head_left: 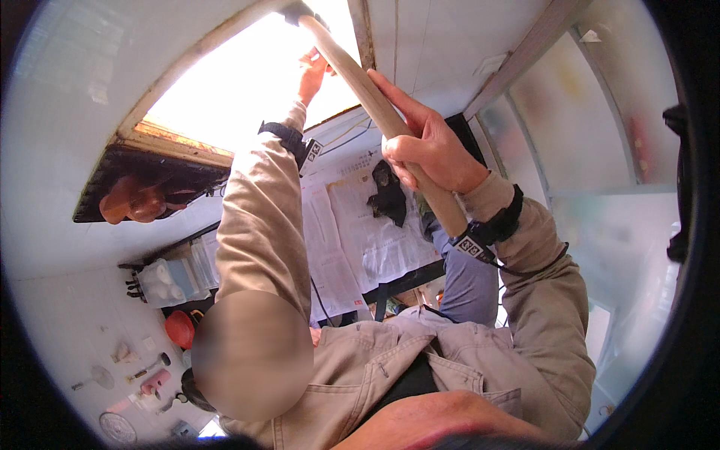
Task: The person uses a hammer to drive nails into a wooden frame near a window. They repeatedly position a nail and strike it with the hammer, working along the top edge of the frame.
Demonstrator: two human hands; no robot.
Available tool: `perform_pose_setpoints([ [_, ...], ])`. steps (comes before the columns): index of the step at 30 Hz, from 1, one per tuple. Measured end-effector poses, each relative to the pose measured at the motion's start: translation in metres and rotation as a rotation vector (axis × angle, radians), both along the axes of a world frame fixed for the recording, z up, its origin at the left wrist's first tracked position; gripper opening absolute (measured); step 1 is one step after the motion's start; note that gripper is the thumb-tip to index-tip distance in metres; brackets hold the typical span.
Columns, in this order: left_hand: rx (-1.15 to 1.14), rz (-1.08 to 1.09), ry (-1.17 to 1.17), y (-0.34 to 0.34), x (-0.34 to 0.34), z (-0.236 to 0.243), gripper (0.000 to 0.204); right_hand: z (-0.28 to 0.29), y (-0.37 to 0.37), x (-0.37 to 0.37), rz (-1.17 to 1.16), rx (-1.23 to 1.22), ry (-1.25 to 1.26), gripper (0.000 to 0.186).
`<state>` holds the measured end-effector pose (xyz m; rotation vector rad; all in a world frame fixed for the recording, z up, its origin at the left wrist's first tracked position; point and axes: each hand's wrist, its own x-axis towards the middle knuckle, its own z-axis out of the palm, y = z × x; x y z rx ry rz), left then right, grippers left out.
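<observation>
You hold the hammer-like tool point(366, 91) in your right hand point(433, 150), its wooden handle slanting up to a dark head near the bright opening. Your right hand is closed around the handle partway along, thumb across it and index finger lying along its side, probably to steer the head; the spare length runs down toward your wrist, likely helping balance it. Your left hand point(311, 75) is raised in front of the opening, just beside the handle, fingers partly curled; glare hides whether they have hold of anything. Keeping that hand close to the head suggests close guiding. The worn wooden frame point(180, 142) edges the opening. Below your arms, a dark ragged piece point(388, 195) lies against white sheets point(330, 247).
</observation>
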<state>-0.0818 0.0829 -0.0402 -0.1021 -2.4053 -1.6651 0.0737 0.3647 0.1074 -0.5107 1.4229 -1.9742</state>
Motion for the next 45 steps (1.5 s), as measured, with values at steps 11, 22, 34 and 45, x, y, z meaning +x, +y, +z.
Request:
perform_pose_setpoints([
  [11,0.244,-0.041,-0.077,0.006,0.005,0.002,0.046,0.013,-0.004,0.001,0.044,-0.293,-0.376,0.082],
  [22,0.247,0.073,-0.093,0.022,0.024,0.022,0.066,0.018,-0.003,0.018,-0.017,-0.222,-0.374,0.09],
  [34,0.254,-0.064,-0.03,0.013,0.004,0.0,0.047,-0.05,0.029,0.087,-0.002,0.134,-0.196,0.093],
  [45,0.104,-0.102,0.063,0.009,0.003,0.009,0.04,-0.086,0.044,0.103,-0.139,0.168,-0.19,0.091],
])
